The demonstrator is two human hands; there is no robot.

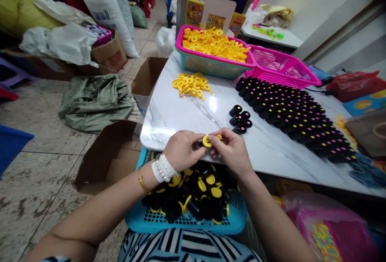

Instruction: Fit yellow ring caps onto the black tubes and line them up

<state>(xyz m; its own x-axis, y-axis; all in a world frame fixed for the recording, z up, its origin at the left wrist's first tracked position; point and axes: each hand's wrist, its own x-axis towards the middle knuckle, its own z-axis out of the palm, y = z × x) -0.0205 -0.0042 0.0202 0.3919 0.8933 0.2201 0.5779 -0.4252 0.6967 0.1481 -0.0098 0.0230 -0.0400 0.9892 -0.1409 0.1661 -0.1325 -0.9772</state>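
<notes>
My left hand (184, 146) is closed around a small black bottle with a yellow top (206, 141), just over the table's front edge. The fingers of my right hand (231, 149) pinch at that top, and a bit of a yellow ring-shaped piece (219, 137) shows between them. Below both hands, a blue basket (193, 228) holds many black bottles with yellow caps (216, 192). Beyond my left hand lies a loose pile of yellow ring-ended wands (191, 85). A few black bottles (240, 119) stand in a small group near my right hand.
Rows of black bottles (289, 117) cover the right of the marble-patterned table (171, 121). At its back stand a pink-rimmed basket (217, 58) of yellow wands and a pink basket (283, 62). Open cardboard boxes (120, 157) and sacks (105, 16) are on the floor at left.
</notes>
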